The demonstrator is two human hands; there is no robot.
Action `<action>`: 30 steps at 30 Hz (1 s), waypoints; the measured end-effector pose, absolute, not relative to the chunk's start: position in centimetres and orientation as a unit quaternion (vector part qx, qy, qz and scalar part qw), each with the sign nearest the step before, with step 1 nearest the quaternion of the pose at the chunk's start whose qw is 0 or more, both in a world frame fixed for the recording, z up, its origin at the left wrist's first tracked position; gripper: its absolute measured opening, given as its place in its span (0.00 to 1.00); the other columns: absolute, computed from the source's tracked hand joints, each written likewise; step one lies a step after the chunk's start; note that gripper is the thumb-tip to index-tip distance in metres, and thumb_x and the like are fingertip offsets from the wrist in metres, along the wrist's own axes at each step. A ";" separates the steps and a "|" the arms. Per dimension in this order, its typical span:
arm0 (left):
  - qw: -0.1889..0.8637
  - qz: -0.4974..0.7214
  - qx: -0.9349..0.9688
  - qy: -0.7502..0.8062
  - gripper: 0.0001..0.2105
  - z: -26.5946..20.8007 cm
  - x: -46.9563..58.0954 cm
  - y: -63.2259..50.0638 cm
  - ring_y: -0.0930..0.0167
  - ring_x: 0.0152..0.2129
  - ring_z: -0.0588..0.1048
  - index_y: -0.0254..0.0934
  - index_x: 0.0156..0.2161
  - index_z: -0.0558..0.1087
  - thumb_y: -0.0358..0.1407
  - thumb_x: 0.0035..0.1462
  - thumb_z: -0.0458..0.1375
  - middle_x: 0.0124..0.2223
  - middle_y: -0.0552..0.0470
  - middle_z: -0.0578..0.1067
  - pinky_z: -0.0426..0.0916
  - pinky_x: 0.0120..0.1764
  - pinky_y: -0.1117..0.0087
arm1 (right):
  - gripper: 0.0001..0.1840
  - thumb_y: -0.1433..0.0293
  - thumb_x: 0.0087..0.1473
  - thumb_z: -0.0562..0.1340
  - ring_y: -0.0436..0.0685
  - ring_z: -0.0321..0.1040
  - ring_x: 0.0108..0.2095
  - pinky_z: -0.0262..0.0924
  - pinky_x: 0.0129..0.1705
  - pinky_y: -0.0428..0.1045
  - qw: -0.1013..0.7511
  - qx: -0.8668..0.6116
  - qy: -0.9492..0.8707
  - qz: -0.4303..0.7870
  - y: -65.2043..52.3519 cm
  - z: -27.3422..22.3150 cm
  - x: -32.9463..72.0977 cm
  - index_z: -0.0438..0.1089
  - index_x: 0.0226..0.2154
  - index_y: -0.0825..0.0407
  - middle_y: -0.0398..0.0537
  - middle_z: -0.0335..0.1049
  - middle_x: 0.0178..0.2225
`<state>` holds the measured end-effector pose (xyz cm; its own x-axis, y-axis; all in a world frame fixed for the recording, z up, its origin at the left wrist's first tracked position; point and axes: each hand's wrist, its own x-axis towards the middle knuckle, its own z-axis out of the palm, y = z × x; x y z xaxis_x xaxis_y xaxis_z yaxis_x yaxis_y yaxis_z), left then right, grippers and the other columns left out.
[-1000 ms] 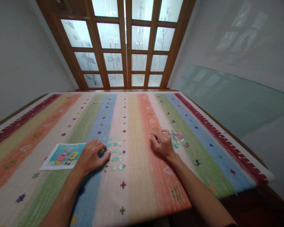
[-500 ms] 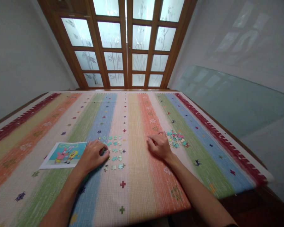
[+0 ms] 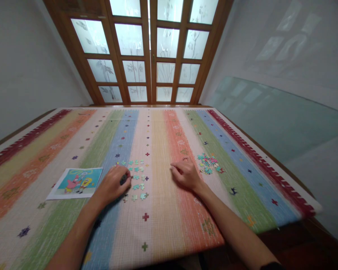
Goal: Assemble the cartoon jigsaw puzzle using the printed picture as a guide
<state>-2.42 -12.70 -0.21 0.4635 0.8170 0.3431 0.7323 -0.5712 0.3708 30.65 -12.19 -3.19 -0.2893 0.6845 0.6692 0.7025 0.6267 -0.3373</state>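
My left hand (image 3: 114,184) rests on the cloth at the left edge of the puzzle pieces laid out in loose rows (image 3: 136,177). Its thumb and forefinger curl together on a puzzle piece, mostly hidden by the fingertips. My right hand (image 3: 186,174) is closed just left of a heap of loose puzzle pieces (image 3: 208,164), its knuckles bent and its fingertips pointing left. Whatever lies between those fingers is too small or hidden to make out. Left of my left hand lies a printed cartoon picture (image 3: 76,183) on white paper.
A striped, patterned tablecloth (image 3: 162,210) covers the wide table. Beyond the far edge stand wooden doors (image 3: 150,67) with frosted panes. A glass panel (image 3: 270,112) leans by the right wall.
My right hand has shifted slightly left, away from the heap. My left hand stays by the rows, its fingers moving a little. The whole view has tilted slightly.
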 end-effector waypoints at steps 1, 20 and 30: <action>0.093 0.259 0.849 0.451 0.06 -0.2 -2.3 -12.8 0.64 0.32 0.74 0.41 0.32 0.69 0.37 0.62 0.53 0.31 0.52 0.75 0.69 0.44 0.59 | 0.12 0.70 0.61 0.59 0.53 0.67 0.23 0.58 0.43 0.55 0.417 -0.429 -0.801 -0.004 -12.2 -3.3 30.5 0.79 0.32 0.52 0.47 0.79 0.24; 0.334 0.338 0.780 0.407 0.07 -0.3 3.2 -15.6 0.67 0.33 0.78 0.39 0.42 0.73 0.38 0.66 0.54 0.37 0.50 0.79 0.73 0.39 0.65 | 0.13 0.70 0.59 0.66 0.52 0.74 0.34 0.69 0.39 0.49 0.397 -0.320 -0.778 0.367 -15.5 -1.5 25.8 0.78 0.47 0.50 0.50 0.79 0.41; 0.338 0.328 0.787 0.399 0.06 -0.9 3.5 -15.6 0.68 0.32 0.76 0.39 0.41 0.72 0.38 0.66 0.55 0.35 0.51 0.78 0.71 0.39 0.65 | 0.08 0.70 0.59 0.66 0.50 0.71 0.31 0.65 0.34 0.46 0.366 -0.352 -0.752 0.419 -15.1 -1.7 25.9 0.81 0.41 0.52 0.47 0.80 0.34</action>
